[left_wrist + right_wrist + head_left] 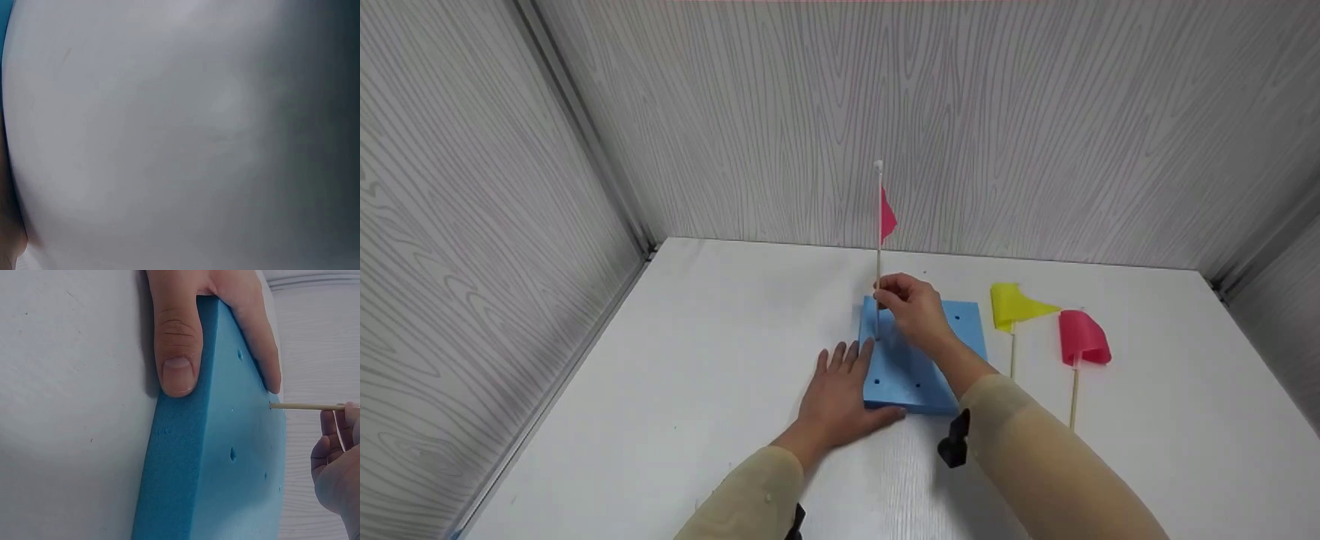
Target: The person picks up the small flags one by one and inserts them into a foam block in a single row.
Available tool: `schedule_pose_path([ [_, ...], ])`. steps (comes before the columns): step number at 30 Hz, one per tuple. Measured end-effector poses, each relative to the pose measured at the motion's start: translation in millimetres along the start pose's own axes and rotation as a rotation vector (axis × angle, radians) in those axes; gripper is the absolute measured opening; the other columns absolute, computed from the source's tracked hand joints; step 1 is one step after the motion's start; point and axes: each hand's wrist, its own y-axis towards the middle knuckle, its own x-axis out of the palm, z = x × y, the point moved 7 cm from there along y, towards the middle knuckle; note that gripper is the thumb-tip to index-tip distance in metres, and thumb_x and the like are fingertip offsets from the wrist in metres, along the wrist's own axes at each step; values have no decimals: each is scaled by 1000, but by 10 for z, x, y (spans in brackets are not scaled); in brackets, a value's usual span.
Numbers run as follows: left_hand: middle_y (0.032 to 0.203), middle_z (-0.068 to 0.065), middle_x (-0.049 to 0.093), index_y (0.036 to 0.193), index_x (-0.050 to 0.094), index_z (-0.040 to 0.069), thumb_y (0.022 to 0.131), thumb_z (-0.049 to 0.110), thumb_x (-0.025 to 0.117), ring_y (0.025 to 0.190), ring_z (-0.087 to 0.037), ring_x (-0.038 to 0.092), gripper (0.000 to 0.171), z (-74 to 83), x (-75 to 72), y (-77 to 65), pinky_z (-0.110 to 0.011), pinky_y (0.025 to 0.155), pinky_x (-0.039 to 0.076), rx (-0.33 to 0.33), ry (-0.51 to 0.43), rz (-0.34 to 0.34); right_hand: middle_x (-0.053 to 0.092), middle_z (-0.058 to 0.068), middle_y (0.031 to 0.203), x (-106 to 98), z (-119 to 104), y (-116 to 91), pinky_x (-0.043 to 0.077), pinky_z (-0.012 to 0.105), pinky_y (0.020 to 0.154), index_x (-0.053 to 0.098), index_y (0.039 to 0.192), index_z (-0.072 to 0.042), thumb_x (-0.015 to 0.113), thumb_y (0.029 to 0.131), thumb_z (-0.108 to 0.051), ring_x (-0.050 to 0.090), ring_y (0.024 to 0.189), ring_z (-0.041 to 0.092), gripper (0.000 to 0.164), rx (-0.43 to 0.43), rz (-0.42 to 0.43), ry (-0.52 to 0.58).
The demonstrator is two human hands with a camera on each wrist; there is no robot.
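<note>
A blue foam block (pixel 896 367) with several small holes lies on the white table. My right hand (pixel 913 309) pinches the thin wooden stick (pixel 878 260) of a small red flag (pixel 888 216), which stands upright over the block's left part. In the right wrist view the stick's lower end meets the block's top face at a hole; its depth is hidden. My left hand (pixel 838 394) rests along the block's left front corner, fingers straight at its left side and thumb (pixel 179 371) against its front face. The left wrist view shows mostly blurred pale surface.
To the right of the block lie a yellow flag (pixel 1020 304) on a stick and a second red flag (pixel 1083 337) on a stick; my right sleeve hides part of them. Grey wood-grain panels (pixel 780 120) wall in the table at the back and sides.
</note>
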Motion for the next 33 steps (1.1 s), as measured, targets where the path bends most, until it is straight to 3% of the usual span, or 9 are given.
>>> schedule_pose_path([
  [8,173,-13,28,172,15,15,85,95,44,161,-34,20,121,12,12,1,-56,129,10,1,4,-16,70,21,115,-6,9,-42,56,46,99,73,117,-5,65,106,-9,65,110,41,14,31,18,2],
  [13,172,-13,28,172,14,15,85,96,42,161,-34,21,122,11,11,10,-56,129,11,3,14,-13,72,11,114,-25,-1,-53,56,33,93,73,120,-7,67,106,-11,65,105,27,16,32,42,3],
  [17,172,-14,29,172,14,15,85,96,42,161,-35,21,123,0,23,10,-57,129,12,8,20,-9,72,7,113,-33,3,-61,57,33,94,72,126,-10,69,105,-14,65,104,23,21,43,44,2],
  [22,172,-15,30,172,14,15,85,96,43,161,-35,22,122,13,25,3,-57,129,12,10,12,-4,71,7,112,-99,24,-104,56,34,93,70,133,-13,69,106,-18,65,105,27,28,54,54,-36],
  [28,172,-13,29,172,17,13,84,95,45,161,-33,20,123,3,26,-2,-55,130,12,-8,15,-14,71,8,117,-333,37,-229,54,31,91,68,138,-12,67,107,-18,64,105,27,32,42,81,-59],
  [33,172,-14,28,172,16,14,85,94,47,161,-33,19,122,0,10,-6,-54,130,11,-17,13,-8,69,9,125,-759,80,-367,54,36,103,65,141,-13,66,108,-24,65,119,36,35,100,128,-39],
])
